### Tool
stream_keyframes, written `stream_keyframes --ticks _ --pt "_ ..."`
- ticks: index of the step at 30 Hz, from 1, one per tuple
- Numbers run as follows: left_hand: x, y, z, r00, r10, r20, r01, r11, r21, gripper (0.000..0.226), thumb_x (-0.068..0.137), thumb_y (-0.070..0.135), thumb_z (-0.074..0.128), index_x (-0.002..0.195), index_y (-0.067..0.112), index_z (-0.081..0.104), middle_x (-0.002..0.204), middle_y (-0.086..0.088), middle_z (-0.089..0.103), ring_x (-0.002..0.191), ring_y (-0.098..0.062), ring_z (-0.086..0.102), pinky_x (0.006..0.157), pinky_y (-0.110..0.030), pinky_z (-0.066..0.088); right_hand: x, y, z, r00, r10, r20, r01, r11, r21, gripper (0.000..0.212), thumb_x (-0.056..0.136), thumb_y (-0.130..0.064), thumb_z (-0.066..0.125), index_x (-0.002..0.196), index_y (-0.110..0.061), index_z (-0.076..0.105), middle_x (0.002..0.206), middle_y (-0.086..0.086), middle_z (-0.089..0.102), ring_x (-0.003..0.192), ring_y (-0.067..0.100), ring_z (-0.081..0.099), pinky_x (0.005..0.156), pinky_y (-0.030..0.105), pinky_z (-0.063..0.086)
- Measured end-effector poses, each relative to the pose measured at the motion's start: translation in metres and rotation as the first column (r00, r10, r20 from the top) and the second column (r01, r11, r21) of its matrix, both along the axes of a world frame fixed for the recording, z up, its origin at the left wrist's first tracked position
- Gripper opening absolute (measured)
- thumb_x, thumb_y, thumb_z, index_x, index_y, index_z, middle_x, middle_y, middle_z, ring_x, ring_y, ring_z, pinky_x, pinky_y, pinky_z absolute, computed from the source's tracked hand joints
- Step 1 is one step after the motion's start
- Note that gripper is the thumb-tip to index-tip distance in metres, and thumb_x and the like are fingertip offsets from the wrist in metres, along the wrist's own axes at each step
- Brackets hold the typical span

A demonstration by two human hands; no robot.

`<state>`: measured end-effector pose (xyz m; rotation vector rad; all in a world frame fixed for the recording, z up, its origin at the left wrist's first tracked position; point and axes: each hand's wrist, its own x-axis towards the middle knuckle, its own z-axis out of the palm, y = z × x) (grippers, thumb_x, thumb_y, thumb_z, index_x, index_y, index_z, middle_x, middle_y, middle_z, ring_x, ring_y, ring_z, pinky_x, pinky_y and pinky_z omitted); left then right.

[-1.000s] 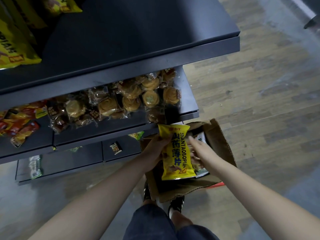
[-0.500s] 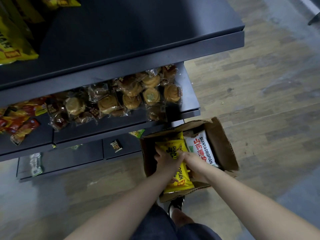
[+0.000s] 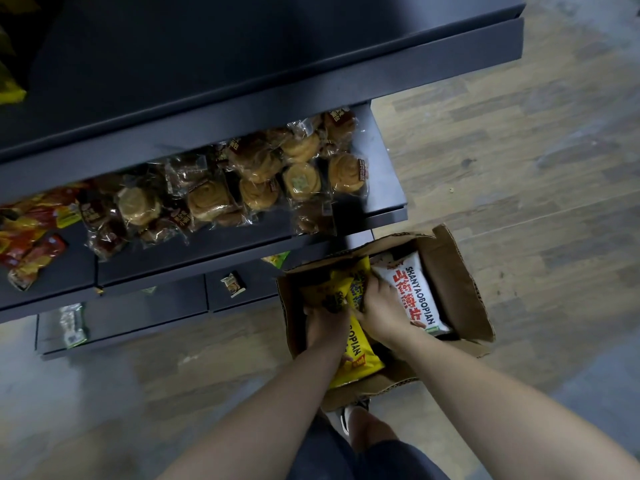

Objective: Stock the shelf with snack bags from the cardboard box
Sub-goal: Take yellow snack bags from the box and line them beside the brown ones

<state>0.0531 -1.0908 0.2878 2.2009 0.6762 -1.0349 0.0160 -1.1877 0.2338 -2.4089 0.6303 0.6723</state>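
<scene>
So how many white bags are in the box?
1. The white bag lies flat on the right side of the box, beside the right hand and the yellow bags. More may be hidden underneath.

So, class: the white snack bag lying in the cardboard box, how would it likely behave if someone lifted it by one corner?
The white snack bag looks puffed and glossy, so probably light for its size and a bit slippery. Its thin film would likely sag and crinkle, like the yellow bags bunched under the left hand and right hand. The contents may be fragile.
</scene>
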Motion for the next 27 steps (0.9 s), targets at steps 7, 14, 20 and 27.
stream_keyframes --ticks 7,14,20,27 --pt "0.001 -0.004 -0.003 0.999 0.013 -0.037 -0.012 1.0 0.02 0.085 0.089 0.042 0.056 0.148 0.007 0.007 0.145 -0.014 0.036 0.129 -0.037 0.041 0.085 -0.037 0.044 0.018 0.002 -0.008 0.989 0.042 -0.142 -0.057 0.992 -0.11 0.088 0.094 -0.046 0.048 0.151 -0.002 -0.002 0.153 0.025 0.019 0.141 0.044 0.019 0.114 0.054 0.024" --pt "0.007 0.005 -0.002 0.998 0.062 -0.03 -0.064 0.994 -0.084 0.076 0.087 0.033 0.062 0.146 0.007 0.023 0.142 -0.017 0.041 0.128 -0.034 0.044 0.1 -0.038 0.041 0.02 -0.007 -0.004 0.994 -0.104 -0.046 0.107 0.993 0.059 0.084 0.081 -0.045 0.068 0.141 -0.006 0.025 0.135 0.019 0.047 0.121 0.039 0.049 0.095 0.045 0.047" --pt "0.013 0.009 0.011 0.978 0.145 -0.151 -0.177 0.957 -0.23 0.06 0.082 0.027 0.068 0.135 0.006 0.047 0.128 -0.016 0.057 0.116 -0.032 0.054 0.101 -0.04 0.043 -0.007 -0.043 0.024 0.862 -0.484 -0.149 0.495 0.744 0.448 0.071 0.076 -0.01 0.066 0.136 -0.022 0.03 0.089 0.0 0.056 0.047 0.02 0.058 0.038 0.025 0.047" --pt "0.019 0.001 0.043 0.974 0.082 -0.21 -0.172 0.873 -0.456 0.043 0.087 0.036 0.062 0.124 0.014 0.058 0.118 -0.01 0.064 0.106 -0.028 0.06 0.093 -0.041 0.047 -0.031 -0.071 0.067 0.678 -0.552 -0.484 0.669 0.191 0.719 0.05 0.072 -0.016 0.061 0.121 -0.007 0.055 0.108 0.019 0.061 0.097 0.035 0.06 0.085 0.04 0.047"
